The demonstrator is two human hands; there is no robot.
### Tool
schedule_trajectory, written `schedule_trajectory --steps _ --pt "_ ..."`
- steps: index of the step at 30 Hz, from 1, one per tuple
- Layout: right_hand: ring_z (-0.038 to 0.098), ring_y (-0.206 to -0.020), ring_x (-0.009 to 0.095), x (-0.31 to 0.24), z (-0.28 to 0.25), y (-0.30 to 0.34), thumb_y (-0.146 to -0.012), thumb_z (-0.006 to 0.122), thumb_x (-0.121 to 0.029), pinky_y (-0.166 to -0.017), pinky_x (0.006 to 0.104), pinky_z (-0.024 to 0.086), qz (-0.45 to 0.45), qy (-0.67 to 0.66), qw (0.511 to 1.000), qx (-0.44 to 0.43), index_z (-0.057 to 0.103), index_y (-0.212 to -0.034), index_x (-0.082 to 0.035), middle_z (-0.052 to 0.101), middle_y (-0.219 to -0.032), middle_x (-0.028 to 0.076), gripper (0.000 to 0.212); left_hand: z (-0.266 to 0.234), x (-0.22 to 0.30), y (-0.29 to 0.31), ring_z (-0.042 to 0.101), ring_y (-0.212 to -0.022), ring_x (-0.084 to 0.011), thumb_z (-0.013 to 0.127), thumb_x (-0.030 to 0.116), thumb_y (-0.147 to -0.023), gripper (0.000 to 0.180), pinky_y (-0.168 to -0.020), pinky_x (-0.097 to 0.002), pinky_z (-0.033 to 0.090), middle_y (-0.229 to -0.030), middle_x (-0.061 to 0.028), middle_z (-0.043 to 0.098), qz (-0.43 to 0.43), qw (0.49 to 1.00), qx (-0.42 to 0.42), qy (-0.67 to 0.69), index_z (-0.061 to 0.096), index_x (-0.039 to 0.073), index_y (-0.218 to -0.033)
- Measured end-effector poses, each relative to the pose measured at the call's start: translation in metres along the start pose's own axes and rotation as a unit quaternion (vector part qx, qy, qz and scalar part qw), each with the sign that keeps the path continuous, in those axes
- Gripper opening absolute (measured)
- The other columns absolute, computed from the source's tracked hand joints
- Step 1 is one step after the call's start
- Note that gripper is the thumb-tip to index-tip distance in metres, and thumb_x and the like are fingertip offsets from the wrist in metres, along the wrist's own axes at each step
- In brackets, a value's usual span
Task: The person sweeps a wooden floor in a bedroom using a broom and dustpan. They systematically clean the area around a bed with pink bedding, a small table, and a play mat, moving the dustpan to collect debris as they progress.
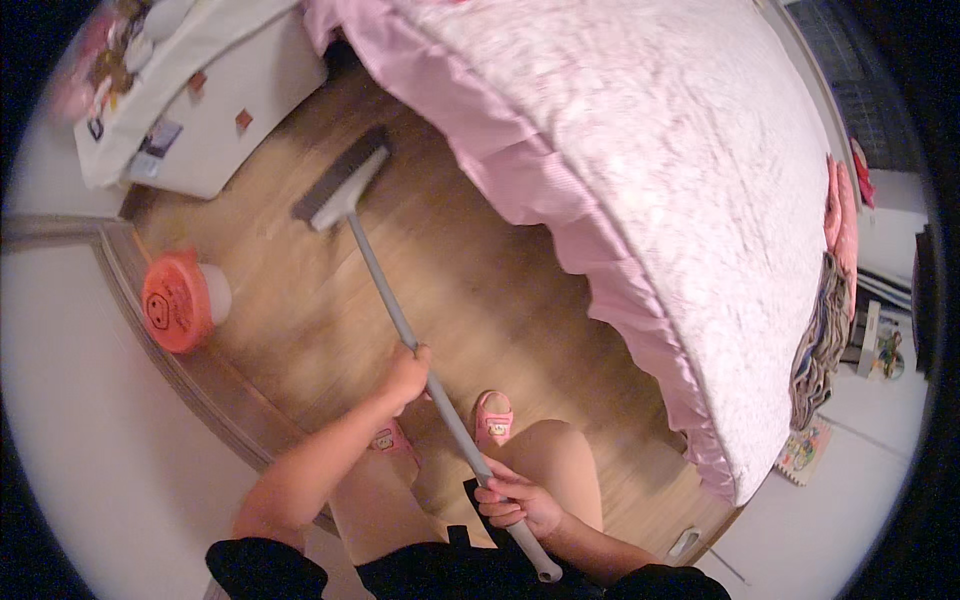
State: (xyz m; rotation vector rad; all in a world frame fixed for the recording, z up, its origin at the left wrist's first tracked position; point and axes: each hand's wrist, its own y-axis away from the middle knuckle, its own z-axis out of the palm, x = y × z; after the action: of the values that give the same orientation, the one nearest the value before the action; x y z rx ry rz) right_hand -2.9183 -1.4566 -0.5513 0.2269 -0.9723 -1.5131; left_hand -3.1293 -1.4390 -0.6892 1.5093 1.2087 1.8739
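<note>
Head view, looking straight down at a person sweeping a wooden floor (470, 290) beside a bed. Both bare hands hold a long grey broom (400, 325) that runs diagonally from the lower centre of the frame up to the upper left. The left hand (405, 375) is wrapped around the middle of the handle, its grip closed tight on the shaft. The right hand (515, 500) is curled around the handle near its top end, low in the frame, fingers pressed together around it. The dark brush head (342, 180) rests on the floor at upper left, close to the pink frilled skirt of the bed.

Sweeping here looks best done with the brush kept flat on the boards and short strokes drawn away from the frill, so the bristles do not catch the fabric.

A bed with a pale pink patterned cover (650, 150) fills the upper right. An orange round container with a white body (185, 300) lies on its side at the left, near a wooden threshold. A white cabinet (230, 110) stands at upper left, just beyond the brush head. Pink slippers (493, 418) show on the person's feet; one is partly hidden, probably by the left forearm. The narrow strip between bed and cabinet leaves little room to swing.
</note>
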Motion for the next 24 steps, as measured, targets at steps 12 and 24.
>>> schedule_trajectory --steps 12,24 --pt "0.032 -0.049 0.007 0.076 -0.029 0.224 -0.084 0.039 -0.007 -0.039 0.0138 0.027 -0.115 -0.116 0.981 0.104 0.032 -0.121 -0.019 0.04 -0.07 0.003 0.039 0.212 -0.047 0.134 0.051 -0.035 -0.0223 0.038 0.026 -0.081 0.034 -0.028 -0.0339 0.04 -0.048 -0.013 0.051 -0.114 0.971 -0.134 -0.159 0.048 -0.005 -0.068" --pt "0.033 -0.043 0.009 0.151 0.009 0.331 -0.083 0.041 -0.008 -0.036 0.0191 0.026 -0.11 0.019 0.956 0.273 0.035 -0.112 -0.016 0.037 -0.057 0.003 0.031 0.272 -0.052 0.269 0.053 -0.046 -0.0196 0.04 0.03 -0.081 0.032 -0.037 -0.0308 0.044 -0.061 -0.0107 0.051 -0.19 0.95 -0.244 -0.05 0.046 -0.001 -0.074"
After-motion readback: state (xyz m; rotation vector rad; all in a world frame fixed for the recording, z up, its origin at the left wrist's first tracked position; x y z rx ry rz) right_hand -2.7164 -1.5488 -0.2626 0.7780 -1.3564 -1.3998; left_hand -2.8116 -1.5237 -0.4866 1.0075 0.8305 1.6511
